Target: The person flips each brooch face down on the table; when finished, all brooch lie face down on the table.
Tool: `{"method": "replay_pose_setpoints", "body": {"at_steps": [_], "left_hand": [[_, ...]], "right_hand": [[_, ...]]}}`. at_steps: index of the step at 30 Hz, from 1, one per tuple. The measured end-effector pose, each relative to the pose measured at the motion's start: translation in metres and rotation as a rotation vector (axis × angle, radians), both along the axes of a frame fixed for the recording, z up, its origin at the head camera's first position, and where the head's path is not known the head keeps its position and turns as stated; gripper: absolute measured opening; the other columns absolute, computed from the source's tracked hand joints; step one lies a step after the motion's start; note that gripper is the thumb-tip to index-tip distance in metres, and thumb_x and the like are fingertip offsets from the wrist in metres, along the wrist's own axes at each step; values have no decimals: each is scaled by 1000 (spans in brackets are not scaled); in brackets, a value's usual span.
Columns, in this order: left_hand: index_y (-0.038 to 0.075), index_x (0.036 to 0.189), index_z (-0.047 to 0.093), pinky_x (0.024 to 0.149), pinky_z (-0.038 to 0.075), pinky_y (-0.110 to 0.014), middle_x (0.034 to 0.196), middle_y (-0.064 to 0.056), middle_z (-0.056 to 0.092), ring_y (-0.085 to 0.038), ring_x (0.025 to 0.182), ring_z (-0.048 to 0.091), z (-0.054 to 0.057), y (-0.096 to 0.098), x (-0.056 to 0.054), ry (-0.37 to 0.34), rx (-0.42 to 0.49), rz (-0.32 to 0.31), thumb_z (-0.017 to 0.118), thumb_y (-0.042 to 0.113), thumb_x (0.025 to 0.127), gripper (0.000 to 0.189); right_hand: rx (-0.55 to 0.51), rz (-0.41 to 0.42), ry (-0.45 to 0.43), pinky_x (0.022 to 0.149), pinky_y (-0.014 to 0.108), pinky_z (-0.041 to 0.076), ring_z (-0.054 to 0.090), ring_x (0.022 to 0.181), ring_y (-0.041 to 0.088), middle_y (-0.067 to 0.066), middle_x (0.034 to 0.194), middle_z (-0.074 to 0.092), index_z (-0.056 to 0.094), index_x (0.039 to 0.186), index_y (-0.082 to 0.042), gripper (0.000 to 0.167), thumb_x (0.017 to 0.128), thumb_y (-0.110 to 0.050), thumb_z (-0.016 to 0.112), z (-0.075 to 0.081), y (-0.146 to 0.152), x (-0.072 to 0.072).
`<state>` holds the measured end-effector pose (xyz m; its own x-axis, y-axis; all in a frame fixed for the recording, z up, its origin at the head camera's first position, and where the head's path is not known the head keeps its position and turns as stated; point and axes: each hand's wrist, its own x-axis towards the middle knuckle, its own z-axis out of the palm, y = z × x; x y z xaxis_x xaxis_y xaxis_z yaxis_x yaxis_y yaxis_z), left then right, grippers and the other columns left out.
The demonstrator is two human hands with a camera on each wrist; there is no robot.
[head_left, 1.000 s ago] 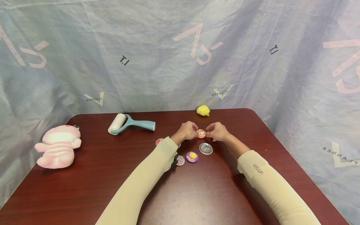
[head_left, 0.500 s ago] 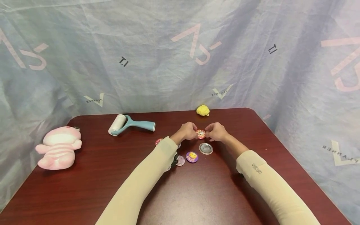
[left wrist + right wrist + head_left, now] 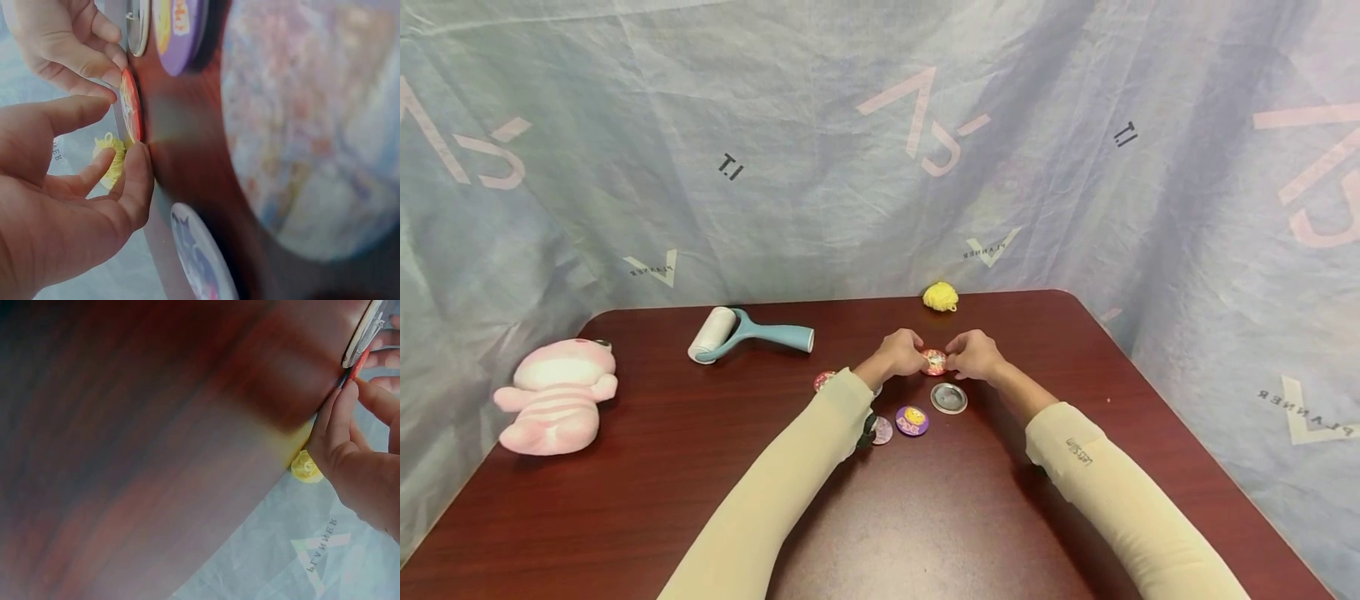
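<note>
Between both hands is a red, patterned round button badge (image 3: 934,362), low at the table surface. My right hand (image 3: 975,356) pinches its right edge with thumb and finger, as the right wrist view (image 3: 359,447) shows. My left hand (image 3: 897,353) touches the opposite edge with its lower fingertips, while an upper finger stands apart, clear in the left wrist view (image 3: 69,194). Just nearer lies a badge turned back up, its silver underside (image 3: 949,398) with a pin showing. Beside that are a purple badge (image 3: 912,421) with a yellow figure and a pale pinkish badge (image 3: 882,430).
Another red badge (image 3: 823,380) lies left of my left wrist, partly behind the sleeve. A yellow scrubby ball (image 3: 940,297) sits at the table's back edge. Farther left are a blue-handled lint roller (image 3: 767,333) and a pink striped plush toy (image 3: 557,398). Grey cloth (image 3: 820,208) hangs behind.
The red badge and both hands have shifted slightly toward me, closer to the silver-backed badge. My right fingers sit nearer the badge than before. The other things stay put.
</note>
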<state>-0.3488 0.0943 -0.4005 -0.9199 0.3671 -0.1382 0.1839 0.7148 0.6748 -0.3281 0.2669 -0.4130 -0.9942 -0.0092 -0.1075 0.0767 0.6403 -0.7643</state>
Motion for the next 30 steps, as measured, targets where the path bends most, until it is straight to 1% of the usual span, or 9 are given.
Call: {"method": "replay_pose_setpoints", "body": {"at_steps": [3,7,11,15,17,21,23,27,30], "left_hand": [[4,126,61,91,50,-34,122,-9,62,-22,108,57,-2,0,-1,-16,17,10,74,17,87,43],[4,125,61,90,50,-33,122,-10,62,-22,106,57,-3,-2,-1,-16,45,5,73,15,87,41],[4,122,63,84,51,-31,121,-10,64,-22,102,58,-3,-4,0,6,56,8,72,13,87,38],[6,118,67,77,50,-27,118,-7,66,-19,96,58,-4,-5,0,22,68,16,72,11,85,34],[6,117,67,72,52,-26,114,-7,67,-18,90,62,-4,-4,-1,4,95,30,72,9,85,33],[2,113,68,61,57,-25,102,-9,69,-18,74,69,-6,-2,-3,-65,174,75,70,2,85,28],[0,111,69,58,57,-25,97,-10,69,-19,70,70,-8,-2,-5,-98,204,90,69,-2,85,26],[0,108,70,55,56,-23,93,-9,69,-18,68,69,-11,-4,-6,-96,215,85,69,-6,83,26],[1,109,70,55,56,-24,95,-8,67,-17,68,67,-11,-5,-5,-74,224,78,70,-6,83,27]], "right_hand": [[2,2,8,64,29,59,68,75,18,21,104,67,65,111,10,26,88,-1,69,1,-1,0],[-10,3,8,64,29,59,68,74,17,22,104,67,64,113,10,27,88,-1,67,0,-1,0],[-28,3,5,64,29,59,69,73,17,21,102,68,64,113,10,29,87,-2,69,-2,1,0],[-53,-7,-14,64,29,59,68,72,16,19,97,69,66,111,10,30,85,-3,73,-4,3,0],[-73,-7,-25,65,29,59,68,72,16,17,94,70,66,110,10,31,84,-3,74,-5,3,0],[-122,18,-45,64,28,58,66,72,14,12,87,70,64,110,12,31,84,-3,73,-5,5,0],[-153,29,-59,63,26,57,65,71,13,10,83,69,63,110,12,30,85,-2,72,-5,6,1],[-218,28,-82,61,25,56,63,70,12,8,79,68,62,110,14,30,86,0,71,-4,7,3],[-253,41,-87,62,26,56,63,70,12,7,79,67,60,112,15,32,86,0,70,-3,7,4]]}}
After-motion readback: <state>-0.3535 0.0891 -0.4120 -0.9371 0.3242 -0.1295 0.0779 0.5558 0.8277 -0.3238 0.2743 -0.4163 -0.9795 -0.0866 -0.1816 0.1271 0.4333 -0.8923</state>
